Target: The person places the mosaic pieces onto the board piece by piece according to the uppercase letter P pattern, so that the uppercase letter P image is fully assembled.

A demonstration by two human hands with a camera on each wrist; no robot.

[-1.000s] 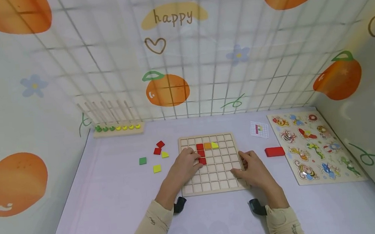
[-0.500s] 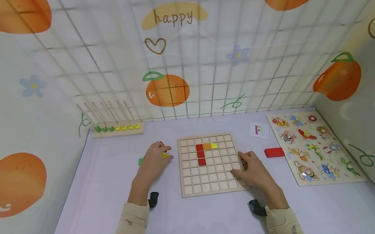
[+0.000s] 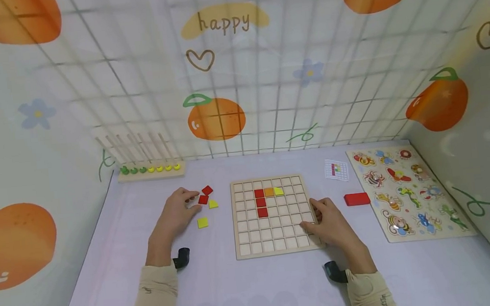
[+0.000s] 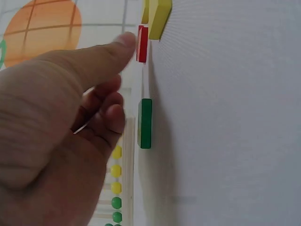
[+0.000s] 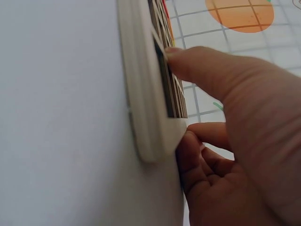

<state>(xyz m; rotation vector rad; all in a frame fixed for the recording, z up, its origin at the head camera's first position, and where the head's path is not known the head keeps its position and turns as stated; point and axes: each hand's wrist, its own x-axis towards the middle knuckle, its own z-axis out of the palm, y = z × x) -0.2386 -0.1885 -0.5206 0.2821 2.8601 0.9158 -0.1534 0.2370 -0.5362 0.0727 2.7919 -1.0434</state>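
Note:
My left hand [image 3: 173, 216] hovers at the left of the table, thumb and fingers apart with nothing between them. In the left wrist view a green square tile [image 4: 146, 123] lies beside its fingers, apart from them; the hand hides it in the head view. Just right of the fingertips are two red tiles [image 3: 203, 200], a yellow tile with a curved edge [image 3: 213, 204] and a yellow square tile [image 3: 202, 222]. My right hand [image 3: 329, 221] grips the right edge of a wooden grid board [image 3: 250, 251], thumb on top. Red tiles [image 3: 261, 202], an orange tile [image 3: 269, 192] and a yellow tile [image 3: 278, 191] sit in its cells.
A small pattern card [image 3: 336, 170] lies behind the board's right side. Nearby are a red block [image 3: 357, 199] and an insect puzzle board [image 3: 408, 196]. At the back left stands a wooden peg rack [image 3: 151, 174] with green and yellow beads. Printed cloth walls surround the table.
My left hand has left the red tiles on the board and moved left, past the loose tiles, to beside the green tile. The right hand stays on the board's edge.

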